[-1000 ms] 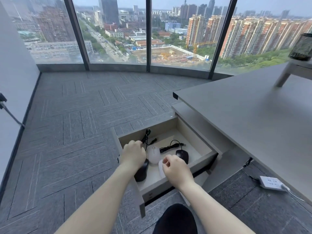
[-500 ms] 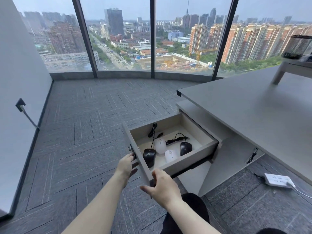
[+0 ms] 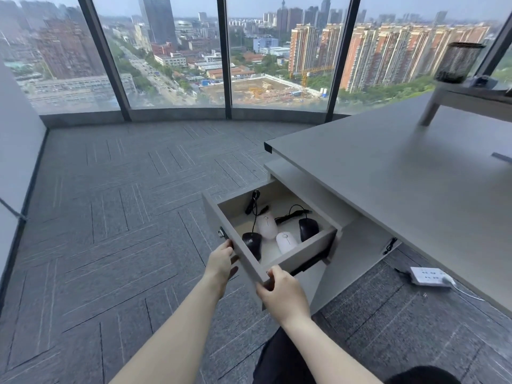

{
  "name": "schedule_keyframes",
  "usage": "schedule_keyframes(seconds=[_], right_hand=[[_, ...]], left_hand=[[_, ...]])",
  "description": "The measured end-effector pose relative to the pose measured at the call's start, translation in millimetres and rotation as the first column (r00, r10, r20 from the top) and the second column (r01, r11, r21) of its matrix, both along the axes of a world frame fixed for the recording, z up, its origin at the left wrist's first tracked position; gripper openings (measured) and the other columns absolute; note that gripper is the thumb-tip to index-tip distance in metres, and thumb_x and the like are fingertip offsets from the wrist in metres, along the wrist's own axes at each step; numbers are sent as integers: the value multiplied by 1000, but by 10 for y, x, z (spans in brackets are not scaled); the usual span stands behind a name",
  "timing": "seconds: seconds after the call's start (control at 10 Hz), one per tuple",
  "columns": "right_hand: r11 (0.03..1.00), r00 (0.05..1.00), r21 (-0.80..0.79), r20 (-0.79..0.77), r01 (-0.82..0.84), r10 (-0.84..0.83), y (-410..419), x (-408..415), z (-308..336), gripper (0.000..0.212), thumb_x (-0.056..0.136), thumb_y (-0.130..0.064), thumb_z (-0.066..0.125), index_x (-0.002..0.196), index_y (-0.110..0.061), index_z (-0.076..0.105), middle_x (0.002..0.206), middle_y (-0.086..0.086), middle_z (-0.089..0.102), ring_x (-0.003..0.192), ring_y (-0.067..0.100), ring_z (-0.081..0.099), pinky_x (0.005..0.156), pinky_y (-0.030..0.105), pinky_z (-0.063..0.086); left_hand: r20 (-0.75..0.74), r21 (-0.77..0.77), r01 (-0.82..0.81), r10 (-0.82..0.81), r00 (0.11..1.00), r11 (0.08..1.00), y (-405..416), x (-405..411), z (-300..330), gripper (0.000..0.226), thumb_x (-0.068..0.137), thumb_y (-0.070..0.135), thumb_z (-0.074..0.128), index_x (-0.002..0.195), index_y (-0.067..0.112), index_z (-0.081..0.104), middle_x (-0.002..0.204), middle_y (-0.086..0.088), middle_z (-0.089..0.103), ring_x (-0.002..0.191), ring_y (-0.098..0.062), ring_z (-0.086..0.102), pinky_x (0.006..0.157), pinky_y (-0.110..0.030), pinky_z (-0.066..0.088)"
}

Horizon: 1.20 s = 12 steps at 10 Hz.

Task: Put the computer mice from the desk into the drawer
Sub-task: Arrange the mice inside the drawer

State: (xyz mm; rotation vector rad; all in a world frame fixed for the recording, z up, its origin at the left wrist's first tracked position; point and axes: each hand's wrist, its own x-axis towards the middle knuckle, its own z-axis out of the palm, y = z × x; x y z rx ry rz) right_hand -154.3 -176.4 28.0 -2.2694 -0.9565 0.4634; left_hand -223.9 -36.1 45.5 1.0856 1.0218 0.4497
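The drawer (image 3: 302, 257) stands pulled out from under the grey desk (image 3: 388, 167). Inside lie two black mice (image 3: 252, 241) (image 3: 308, 229) and two white mice (image 3: 267, 225) (image 3: 286, 241), with black cables (image 3: 253, 203) coiled at the back. My left hand (image 3: 221, 263) holds the drawer's front panel (image 3: 219, 217) just below its lock, thumb on the top edge. My right hand (image 3: 281, 291) grips the near corner of that panel. No mouse is visible on the desk top.
A white power strip (image 3: 428, 276) with its cord lies on the carpet under the desk. A mesh pen holder (image 3: 458, 62) stands on a riser (image 3: 471, 92) at the desk's far right. Floor-to-ceiling windows run across the back; a wall stands on the left.
A second ago both hands were inside the drawer on a black and a white mouse. They let go and moved out to the front panel, where they now rest.
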Motion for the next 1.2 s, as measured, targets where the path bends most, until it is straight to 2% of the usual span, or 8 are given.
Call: schedule_keyframes(seconds=[0.2, 0.3, 0.4, 0.6, 0.8, 0.9, 1.1, 1.2], right_hand=[[981, 976, 32, -115, 189, -184, -107, 563, -59, 29, 86, -49, 61, 77, -22, 53, 79, -3, 65, 72, 16, 61, 60, 33, 52], [959, 953, 58, -141, 279, -269, -171, 830, -47, 30, 86, -48, 64, 78, -22, 52, 76, -4, 66, 67, 12, 60, 49, 21, 40], [918, 915, 68, -134, 391, -380, -217, 1061, -54, 38, 82, -53, 67, 92, -20, 51, 79, -4, 66, 68, 16, 63, 49, 29, 43], [832, 837, 127, -182, 540, -516, -228, 1441, -100, 59, 79, -51, 71, 120, -16, 46, 116, 6, 63, 97, 28, 65, 71, 38, 55], [807, 820, 160, -199, 568, -537, -232, 1701, -146, 53, 80, -53, 70, 114, -17, 51, 112, 5, 67, 99, 29, 67, 75, 41, 57], [810, 823, 173, -234, 560, -518, -243, 1778, -161, 48, 81, -48, 71, 111, -15, 53, 106, 1, 68, 96, 26, 68, 71, 34, 54], [799, 807, 178, -291, 574, -514, -249, 1808, -135, 35, 82, -40, 74, 98, -22, 49, 97, 3, 70, 97, 29, 69, 77, 38, 54], [828, 813, 112, -299, 549, -499, -268, 1793, -56, 45, 84, -41, 71, 116, -17, 49, 114, 11, 70, 106, 32, 66, 82, 38, 52]], left_hand=[[22, -39, 25, -24, 999, 999, -33, 667, -18, 43, 98, 12, 32, 135, 18, 52, 105, 5, 61, 112, -22, 57, 101, -40, 43], [34, -62, 42, -40, 999, 997, -56, 1000, -49, 45, 97, 10, 32, 139, 16, 48, 118, 0, 58, 116, -24, 57, 104, -43, 44], [50, -86, 53, -49, 998, 995, -93, 1294, -49, 46, 98, 9, 33, 142, 16, 44, 121, 1, 54, 112, -24, 57, 104, -42, 44], [73, -125, 88, -79, 994, 988, -126, 1772, -55, 49, 96, 6, 33, 143, 16, 42, 126, 1, 51, 118, -27, 57, 105, -41, 43], [107, -150, 130, -115, 988, 980, -190, 2052, -55, 52, 95, 5, 31, 146, 18, 38, 123, 5, 49, 127, -24, 51, 109, -42, 39], [70, -92, 160, -153, 986, 983, -211, 2110, -75, 60, 91, -1, 35, 147, 19, 36, 132, 3, 50, 124, -20, 51, 110, -41, 38], [37, -26, 208, -207, 978, 978, -171, 2125, -142, 64, 90, -4, 35, 149, 19, 28, 153, 3, 36, 125, -19, 51, 109, -40, 40], [9, 5, 251, -251, 968, 968, -176, 2064, -153, 65, 88, -3, 38, 149, 18, 29, 152, 2, 37, 122, -19, 51, 106, -35, 41]])
